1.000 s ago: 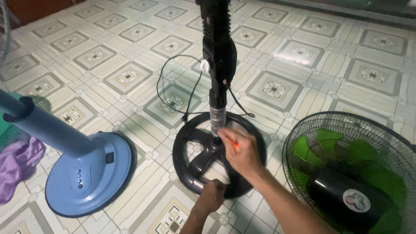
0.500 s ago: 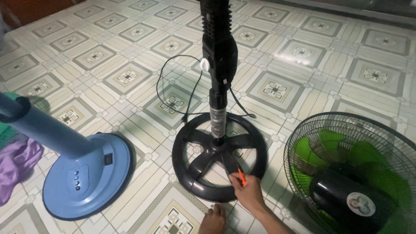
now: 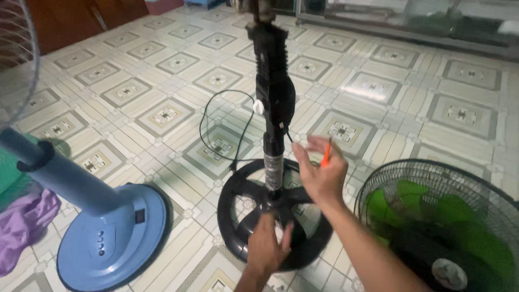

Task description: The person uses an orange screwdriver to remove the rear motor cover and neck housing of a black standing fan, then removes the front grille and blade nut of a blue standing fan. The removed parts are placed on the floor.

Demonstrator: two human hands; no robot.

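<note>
Here the right hand pinches what looks like an orange screwdriver beside the black stand pole

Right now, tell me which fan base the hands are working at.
The dark round base in the middle, with the black pole; the left hand rests on it. The blue base sits untouched to the left.

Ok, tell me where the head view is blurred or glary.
Head view: the right hand and its orange tool are motion-blurred; the left hand on the black base is softer too; glare whitens the floor tiles at upper right; the blue fan base stays sharp.
</note>
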